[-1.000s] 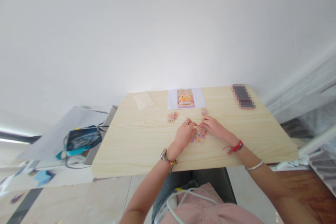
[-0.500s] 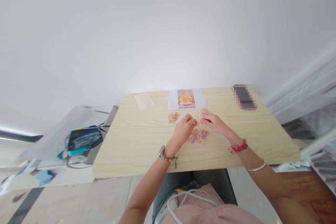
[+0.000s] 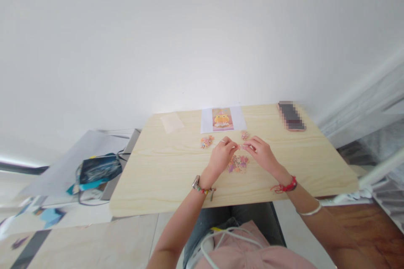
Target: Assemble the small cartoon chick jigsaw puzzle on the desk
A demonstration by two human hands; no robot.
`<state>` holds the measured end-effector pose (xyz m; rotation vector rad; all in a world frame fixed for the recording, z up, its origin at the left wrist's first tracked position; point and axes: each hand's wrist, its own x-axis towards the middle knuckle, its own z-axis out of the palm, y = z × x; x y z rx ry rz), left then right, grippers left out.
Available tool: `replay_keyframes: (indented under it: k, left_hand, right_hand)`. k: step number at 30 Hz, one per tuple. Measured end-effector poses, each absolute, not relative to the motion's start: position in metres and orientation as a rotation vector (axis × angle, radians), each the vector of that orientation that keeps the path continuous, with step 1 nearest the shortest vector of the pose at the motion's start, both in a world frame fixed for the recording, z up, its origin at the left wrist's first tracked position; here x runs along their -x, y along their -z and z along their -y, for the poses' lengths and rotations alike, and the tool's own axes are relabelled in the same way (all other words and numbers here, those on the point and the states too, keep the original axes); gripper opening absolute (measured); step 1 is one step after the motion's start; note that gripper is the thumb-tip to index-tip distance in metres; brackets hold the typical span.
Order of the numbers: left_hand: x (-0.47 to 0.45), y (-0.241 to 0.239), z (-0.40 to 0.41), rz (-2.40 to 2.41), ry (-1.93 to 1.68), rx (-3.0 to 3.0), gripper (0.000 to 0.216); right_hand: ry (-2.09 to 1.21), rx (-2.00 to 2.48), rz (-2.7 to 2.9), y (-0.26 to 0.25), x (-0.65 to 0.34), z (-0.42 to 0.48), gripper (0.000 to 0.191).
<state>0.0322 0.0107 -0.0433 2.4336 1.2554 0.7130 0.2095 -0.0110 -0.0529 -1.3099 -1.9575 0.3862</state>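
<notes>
My left hand [image 3: 221, 158] and my right hand [image 3: 260, 154] meet above the middle of a light wooden table [image 3: 164, 172], fingertips pinched together on a tiny pinkish piece [image 3: 240, 146] between them. Just below the fingertips lies a pile of small pink and orange pieces [image 3: 237, 163]. A smaller orange cluster [image 3: 206, 141] lies to the left, and a little pink cluster [image 3: 244, 135] sits beyond my right hand. A printed picture of a yellow figure [image 3: 222, 119] lies at the table's far edge.
A phone [image 3: 292, 116] rests at the far right of the table, a pale slip of paper [image 3: 172, 122] at the far left. Left of the table, a blue bag [image 3: 98, 168] sits on a grey surface. A white wall stands behind.
Both hands have lifted from the pile of pieces and drawn their fingertips together just above it. The view shifted slightly.
</notes>
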Motion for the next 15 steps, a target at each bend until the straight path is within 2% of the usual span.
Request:
replay_keyframes:
  k: [8, 15]
  left_hand:
    - [0.007, 0.052, -0.011, -1.436, -0.822, -2.383, 0.015]
    - [0.044, 0.061, -0.034, -1.776, -0.727, -2.239, 0.014]
  right_hand:
    - [-0.397, 1.155, 2.219, 0.049, -0.172, -0.018, 0.013]
    - [-0.333, 1.107, 2.430, 0.062, -0.122, -0.070, 0.013]
